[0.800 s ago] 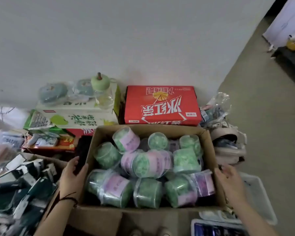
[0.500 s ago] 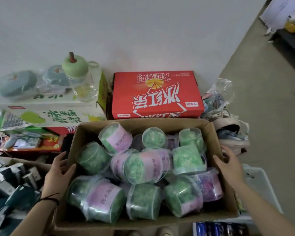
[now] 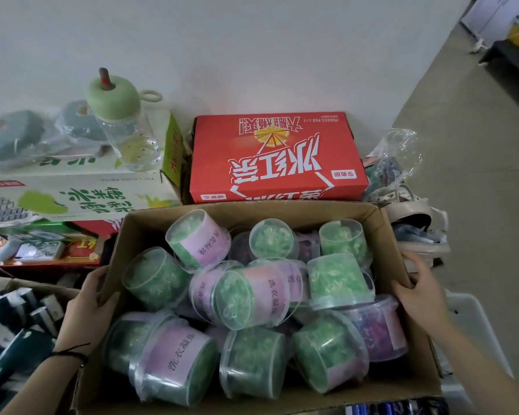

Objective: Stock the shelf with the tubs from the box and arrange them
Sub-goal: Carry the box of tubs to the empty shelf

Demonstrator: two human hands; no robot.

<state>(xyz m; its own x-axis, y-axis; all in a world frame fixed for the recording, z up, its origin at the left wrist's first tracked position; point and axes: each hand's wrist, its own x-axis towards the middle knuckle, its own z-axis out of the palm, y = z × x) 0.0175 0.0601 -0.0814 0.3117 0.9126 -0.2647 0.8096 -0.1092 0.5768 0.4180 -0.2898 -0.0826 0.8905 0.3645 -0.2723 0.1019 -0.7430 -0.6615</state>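
On my feed both hands were on the cardboard box: the left hand gripped its left wall, thumb inside the rim and fingers outside, and the right hand gripped the right wall. The tubs lay piled inside the box, clear plastic, green fill, pink labels, most tipped over. The box sat just in front of a red carton.

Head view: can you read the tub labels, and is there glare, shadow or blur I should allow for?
Head view: slightly soft throughout, yet the large characters on the front-left tub read clearly. Head view: light even and diffuse, only faint sheen on the clear plastic, no hard shadows. Head view: softest at the left edge, where the dark packets smear.
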